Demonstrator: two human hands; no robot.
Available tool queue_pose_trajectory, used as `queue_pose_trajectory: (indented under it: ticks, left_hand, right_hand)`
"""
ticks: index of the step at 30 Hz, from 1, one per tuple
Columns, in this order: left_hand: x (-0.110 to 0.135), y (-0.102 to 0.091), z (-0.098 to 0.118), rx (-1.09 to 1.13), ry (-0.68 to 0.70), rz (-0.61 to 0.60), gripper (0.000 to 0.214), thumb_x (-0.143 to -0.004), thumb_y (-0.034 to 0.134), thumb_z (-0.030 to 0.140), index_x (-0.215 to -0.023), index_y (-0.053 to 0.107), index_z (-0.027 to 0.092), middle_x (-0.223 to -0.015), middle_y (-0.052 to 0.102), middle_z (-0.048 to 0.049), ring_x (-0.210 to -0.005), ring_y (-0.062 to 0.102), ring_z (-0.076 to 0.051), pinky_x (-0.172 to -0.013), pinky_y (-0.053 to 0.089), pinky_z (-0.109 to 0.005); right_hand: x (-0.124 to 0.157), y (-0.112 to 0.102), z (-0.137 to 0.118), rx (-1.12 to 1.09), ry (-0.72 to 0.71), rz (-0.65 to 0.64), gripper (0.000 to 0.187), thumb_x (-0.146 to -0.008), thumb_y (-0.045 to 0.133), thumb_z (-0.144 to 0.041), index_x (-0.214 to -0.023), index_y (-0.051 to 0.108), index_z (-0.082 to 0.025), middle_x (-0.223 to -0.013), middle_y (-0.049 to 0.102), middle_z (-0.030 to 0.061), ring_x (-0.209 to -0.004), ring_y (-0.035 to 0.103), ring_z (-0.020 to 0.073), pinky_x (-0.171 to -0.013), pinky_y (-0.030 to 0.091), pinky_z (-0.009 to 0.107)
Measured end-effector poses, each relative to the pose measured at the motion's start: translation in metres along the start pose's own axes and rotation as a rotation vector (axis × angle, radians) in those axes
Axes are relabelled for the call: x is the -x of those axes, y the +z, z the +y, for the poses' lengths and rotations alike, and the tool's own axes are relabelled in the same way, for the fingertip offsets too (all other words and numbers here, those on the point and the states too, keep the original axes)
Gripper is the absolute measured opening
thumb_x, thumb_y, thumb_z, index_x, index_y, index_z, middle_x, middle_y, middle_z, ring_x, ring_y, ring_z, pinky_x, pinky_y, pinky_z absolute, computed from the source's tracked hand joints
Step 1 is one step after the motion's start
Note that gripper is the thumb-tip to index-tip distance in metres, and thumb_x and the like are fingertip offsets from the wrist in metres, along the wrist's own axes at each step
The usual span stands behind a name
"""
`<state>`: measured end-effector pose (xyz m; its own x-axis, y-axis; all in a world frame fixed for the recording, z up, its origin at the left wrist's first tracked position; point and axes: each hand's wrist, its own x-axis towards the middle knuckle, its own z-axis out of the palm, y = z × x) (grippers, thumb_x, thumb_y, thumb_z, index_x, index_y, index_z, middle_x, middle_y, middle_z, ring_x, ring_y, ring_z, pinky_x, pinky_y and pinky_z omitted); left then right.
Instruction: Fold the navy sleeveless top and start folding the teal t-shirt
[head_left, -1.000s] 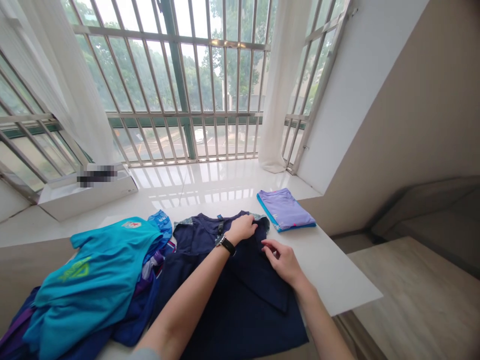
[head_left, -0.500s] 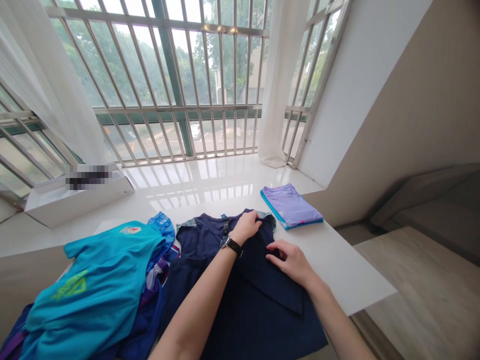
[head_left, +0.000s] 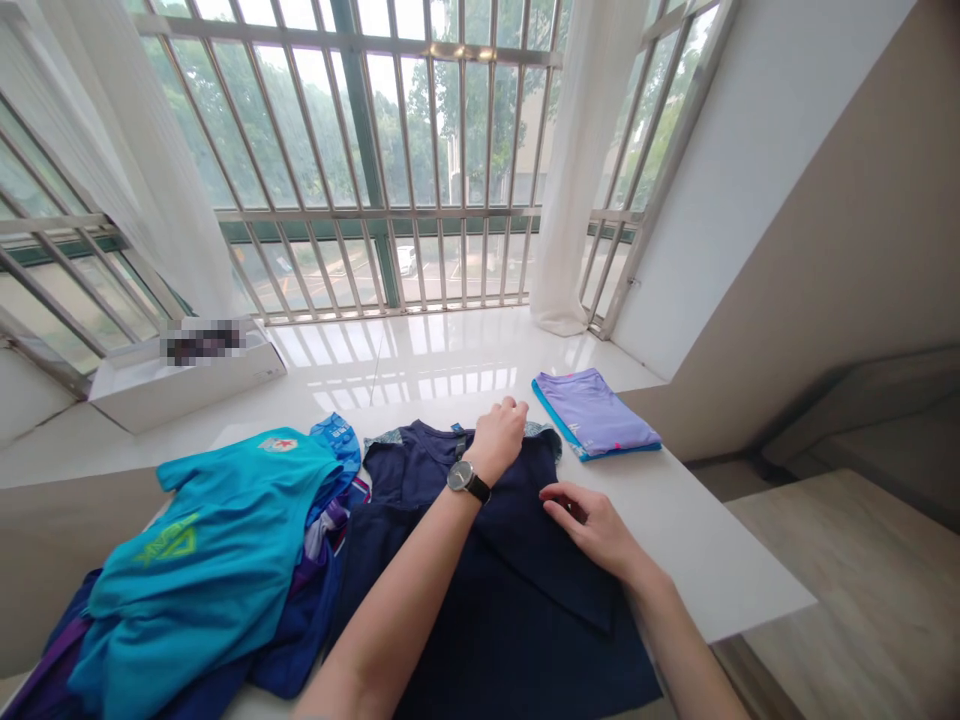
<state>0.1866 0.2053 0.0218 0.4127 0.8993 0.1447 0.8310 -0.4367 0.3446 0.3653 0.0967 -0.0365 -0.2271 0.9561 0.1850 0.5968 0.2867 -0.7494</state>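
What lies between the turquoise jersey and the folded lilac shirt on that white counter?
A navy shirt lies there, shown in the head view, with the left hand and right hand over it.

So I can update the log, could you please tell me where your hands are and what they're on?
Left hand at top edge of navy shirt. Right hand on its folded side. Teal jersey beside it, away from both hands.

A navy short-sleeved T-shirt [head_left: 450, 640] is laid flat at the lower centre of the frame, its collar toward the window. Patterned grey-blue trim [head_left: 536, 428] is seen at the shoulders, and the side at frame right is folded diagonally inward, forming a pointed flap [head_left: 551, 560].
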Motion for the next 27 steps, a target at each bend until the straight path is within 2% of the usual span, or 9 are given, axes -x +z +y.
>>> queue_pose_trajectory:
  ticks: [2, 4, 7, 9, 10, 14, 18, 22, 27]
  left_hand:
    - [0.006, -0.030, 0.002, -0.070, 0.035, 0.074, 0.031, -0.097, 0.052, 0.019, -0.128, 0.052, 0.023, -0.128, 0.058, -0.0103, -0.117, 0.058, -0.025, -0.092, 0.048, -0.033]
    - [0.019, -0.060, -0.003, -0.136, 0.042, 0.097, 0.029, -0.099, 0.049, 0.022, -0.128, 0.052, 0.023, -0.124, 0.062, -0.0086, -0.112, 0.061, -0.023, -0.091, 0.048, -0.031]
    - [0.056, -0.096, -0.027, -0.215, 0.054, -0.015, 0.027, -0.098, 0.053, 0.026, -0.125, 0.057, 0.022, -0.121, 0.066, -0.0074, -0.109, 0.063, -0.024, -0.090, 0.047, -0.030]
    - [0.090, -0.110, -0.052, -0.279, 0.029, -0.148, 0.023, -0.094, 0.058, 0.027, -0.116, 0.062, 0.021, -0.113, 0.069, -0.0074, -0.107, 0.064, -0.026, -0.086, 0.048, -0.031]
    - [0.108, -0.114, -0.065, -0.299, 0.006, -0.210, 0.020, -0.093, 0.059, 0.026, -0.111, 0.064, 0.021, -0.109, 0.071, -0.0072, -0.103, 0.066, -0.026, -0.084, 0.048, -0.030]
    - [0.169, -0.116, -0.104, -0.331, -0.118, -0.334, 0.014, -0.091, 0.060, 0.027, -0.103, 0.067, 0.022, -0.099, 0.072, -0.0053, -0.092, 0.068, -0.024, -0.074, 0.048, -0.028]
    - [0.195, -0.101, -0.117, -0.385, -0.186, -0.286, 0.019, -0.092, 0.059, 0.035, -0.103, 0.065, 0.021, -0.104, 0.071, -0.0091, -0.097, 0.067, -0.028, -0.074, 0.049, -0.030]
    - [0.199, -0.091, -0.118, -0.371, -0.186, -0.209, 0.018, -0.094, 0.057, 0.036, -0.100, 0.065, 0.021, -0.106, 0.070, -0.0098, -0.101, 0.066, -0.028, -0.080, 0.048, -0.031]
    - [0.203, -0.098, -0.125, -0.345, -0.206, -0.170, 0.013, -0.093, 0.058, 0.031, -0.102, 0.064, 0.023, -0.105, 0.071, -0.0063, -0.101, 0.065, -0.026, -0.079, 0.047, -0.030]
  right_hand:
    - [0.016, -0.010, -0.002, -0.022, -0.020, 0.044, 0.030, -0.095, 0.052, -0.044, -0.108, 0.071, -0.024, -0.107, 0.074, 0.0064, -0.093, 0.069, 0.0217, -0.081, 0.055, 0.033]
    - [0.038, -0.019, -0.004, -0.009, -0.052, 0.035, 0.030, -0.094, 0.055, -0.044, -0.113, 0.069, -0.026, -0.122, 0.070, 0.0073, -0.112, 0.065, 0.0238, -0.096, 0.053, 0.036]
    - [0.072, -0.027, -0.004, 0.067, -0.074, -0.112, 0.046, -0.083, 0.071, -0.043, -0.127, 0.063, -0.029, -0.138, 0.061, 0.0082, -0.129, 0.055, 0.0265, -0.110, 0.046, 0.042]
    - [0.088, -0.027, -0.002, 0.150, -0.098, -0.174, 0.060, -0.078, 0.076, -0.038, -0.135, 0.058, -0.029, -0.144, 0.056, 0.0095, -0.134, 0.051, 0.0283, -0.112, 0.043, 0.046]
    - [0.093, -0.026, -0.001, 0.199, -0.124, -0.173, 0.060, -0.079, 0.075, -0.035, -0.135, 0.058, -0.029, -0.145, 0.055, 0.0099, -0.134, 0.050, 0.0290, -0.113, 0.043, 0.048]
    - [0.097, -0.018, 0.005, 0.368, -0.323, -0.025, 0.029, -0.087, 0.060, -0.021, -0.113, 0.071, -0.029, -0.130, 0.066, 0.0088, -0.125, 0.058, 0.0281, -0.107, 0.047, 0.049]
    - [0.090, -0.015, 0.001, 0.405, -0.457, 0.071, 0.019, -0.089, 0.056, -0.019, -0.095, 0.072, -0.028, -0.109, 0.074, 0.0067, -0.105, 0.067, 0.0247, -0.093, 0.055, 0.042]
    - [0.075, -0.022, -0.007, 0.388, -0.363, 0.166, 0.018, -0.091, 0.050, -0.026, -0.095, 0.068, -0.026, -0.096, 0.074, 0.0067, -0.092, 0.069, 0.0231, -0.085, 0.055, 0.038]
    - [0.032, -0.030, 0.003, 0.453, -0.168, 0.317, 0.026, -0.093, 0.044, -0.035, -0.101, 0.066, -0.025, -0.097, 0.075, 0.0066, -0.086, 0.071, 0.0236, -0.076, 0.054, 0.035]
